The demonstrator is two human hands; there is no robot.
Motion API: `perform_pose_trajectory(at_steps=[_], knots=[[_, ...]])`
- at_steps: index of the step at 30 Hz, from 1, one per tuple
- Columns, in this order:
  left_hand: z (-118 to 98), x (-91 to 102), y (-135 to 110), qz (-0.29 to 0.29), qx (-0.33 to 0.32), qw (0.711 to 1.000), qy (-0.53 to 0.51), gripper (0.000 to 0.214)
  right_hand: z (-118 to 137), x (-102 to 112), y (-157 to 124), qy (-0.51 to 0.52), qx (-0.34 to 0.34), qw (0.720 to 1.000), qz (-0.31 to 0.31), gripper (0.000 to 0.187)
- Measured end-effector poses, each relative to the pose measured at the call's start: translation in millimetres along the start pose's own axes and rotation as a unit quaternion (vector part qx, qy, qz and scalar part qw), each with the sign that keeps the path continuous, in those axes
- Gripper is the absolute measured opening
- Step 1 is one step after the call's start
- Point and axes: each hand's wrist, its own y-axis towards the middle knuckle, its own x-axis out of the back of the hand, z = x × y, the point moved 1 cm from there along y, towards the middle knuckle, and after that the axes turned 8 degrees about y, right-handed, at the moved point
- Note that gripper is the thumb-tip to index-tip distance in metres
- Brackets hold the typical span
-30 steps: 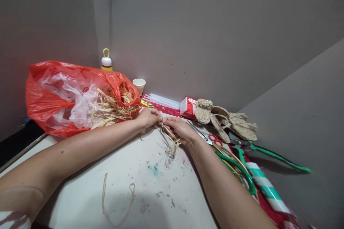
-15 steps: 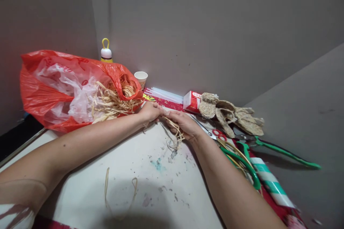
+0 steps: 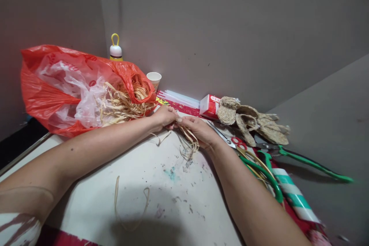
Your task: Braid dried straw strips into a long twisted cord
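Two bare forearms reach in from the lower left and lower right corners, and the hands meet near the middle of the frame over a white table [image 3: 95, 203]. The left hand [image 3: 165, 116] has its fingers curled and bunched together, tips against those of the right hand [image 3: 198, 128]. The right thumb and forefinger are pinched on the straw strips [image 3: 190, 140]. The strips start between the touching fingertips, run under the right fingers and fan out loosely just below them, their ends close to the tabletop. A thin strand [image 3: 159, 140] hangs below the left fingers; exactly what those fingers grip is hidden.

In the lower middle, a single straw strip [image 3: 116, 196] lies in a loose U, well apart from both hands. At left, a red plastic bag [image 3: 37, 88] spills more straw [image 3: 123, 105] close behind the left wrist. Behind the bag stand a bottle [image 3: 115, 51] and a paper cup [image 3: 154, 78]. Right of the cup lie pale sticks [image 3: 180, 99], a red and white box [image 3: 210, 107] and woven straw pieces [image 3: 227, 112]. Beside the right forearm are scissors [image 3: 238, 142], green-handled pliers [image 3: 314, 165] and a striped roll [image 3: 295, 194].
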Motion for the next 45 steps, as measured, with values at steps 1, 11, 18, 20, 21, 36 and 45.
perform_pose_trajectory(at_steps=[1, 11, 18, 20, 21, 36, 45], knots=[[0, -0.1, 1, -0.003, -0.002, 1.0, 0.001, 0.019, 1, -2, -1, -0.003, 0.004, 1.0, -0.003, 0.031], [3, 1.0, 2, 0.013, -0.018, 1.0, 0.014, 0.019, -2, -3, 0, -0.057, 0.017, 0.998, 0.013, 0.015], [2, 2.3, 1, -0.001, -0.03, 0.999, 0.036, 0.022, 2, -1, -2, -0.026, -0.028, 0.998, 0.05, 0.018], [2, 3.7, 2, -0.005, -0.026, 0.999, 0.041, 0.023, 2, 3, -2, -0.029, -0.025, 0.998, 0.039, 0.023], [2, 4.6, 3, -0.003, -0.024, 0.999, 0.044, 0.023, 1, 4, -1, -0.031, -0.021, 0.999, 0.037, 0.024], [-6, 10.6, 5, 0.079, 0.025, 0.996, 0.044, 0.026, 1, 8, 0, -0.015, -0.037, 0.997, 0.064, 0.021], [-3, 12.5, 4, 0.082, -0.018, 0.995, 0.055, 0.012, 4, 5, -2, -0.007, -0.037, 0.998, 0.052, 0.02]])
